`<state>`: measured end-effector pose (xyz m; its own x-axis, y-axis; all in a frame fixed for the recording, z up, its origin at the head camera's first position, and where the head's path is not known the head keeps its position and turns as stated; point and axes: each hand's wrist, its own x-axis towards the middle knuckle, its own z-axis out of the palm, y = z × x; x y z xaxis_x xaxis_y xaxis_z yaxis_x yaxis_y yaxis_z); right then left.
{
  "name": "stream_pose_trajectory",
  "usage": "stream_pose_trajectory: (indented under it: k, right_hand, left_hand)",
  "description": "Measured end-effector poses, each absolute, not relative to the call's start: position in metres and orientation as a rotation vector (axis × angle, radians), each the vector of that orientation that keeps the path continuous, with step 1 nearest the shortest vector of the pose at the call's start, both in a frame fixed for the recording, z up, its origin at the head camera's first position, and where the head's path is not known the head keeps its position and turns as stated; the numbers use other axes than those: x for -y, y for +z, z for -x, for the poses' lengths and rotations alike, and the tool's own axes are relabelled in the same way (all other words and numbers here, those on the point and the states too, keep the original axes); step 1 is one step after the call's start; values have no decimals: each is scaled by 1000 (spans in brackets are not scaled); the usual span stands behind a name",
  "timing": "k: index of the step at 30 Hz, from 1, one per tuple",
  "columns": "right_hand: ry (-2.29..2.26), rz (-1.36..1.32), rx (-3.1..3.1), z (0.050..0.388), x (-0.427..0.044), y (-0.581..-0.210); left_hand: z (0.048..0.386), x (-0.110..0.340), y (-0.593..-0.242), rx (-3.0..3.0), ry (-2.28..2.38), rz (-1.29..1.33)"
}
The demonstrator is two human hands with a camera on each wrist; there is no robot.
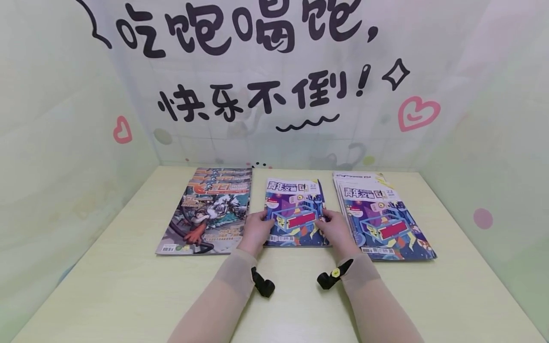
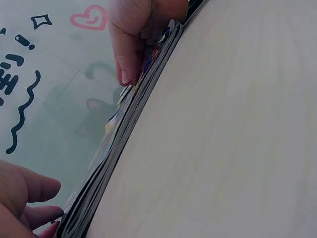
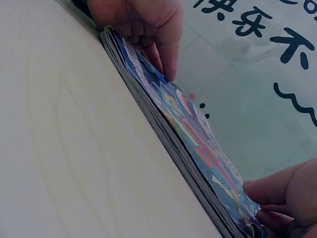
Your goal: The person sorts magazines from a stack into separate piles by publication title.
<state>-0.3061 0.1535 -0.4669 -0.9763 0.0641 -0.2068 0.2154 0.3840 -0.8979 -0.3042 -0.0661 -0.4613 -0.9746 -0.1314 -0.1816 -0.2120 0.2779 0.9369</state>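
A stack of magazines with purple-blue covers and a red box picture lies in the middle, between both hands. My left hand holds its left edge, thumb on the top cover. Along the right edge my right hand grips in the same way, thumb on top. The left wrist view shows the stack's layered near edge, with the left hand at its lower end. In the right wrist view, the right hand pinches the lower end. The fingers under the covers are partly hidden.
On the left, overlapping comic magazines lie fanned on the pale wooden table. On the right is another pile of purple-blue magazines, slightly uneven. A printed cloth with large writing hangs behind the table.
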Motion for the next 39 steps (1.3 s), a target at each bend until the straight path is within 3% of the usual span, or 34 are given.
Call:
stream_pose_trajectory:
  k: [39]
  right_hand:
    - [-1570, -271, -2656, 307, -150, -475]
  left_hand:
    - [305, 66, -469, -2622, 1660, 326]
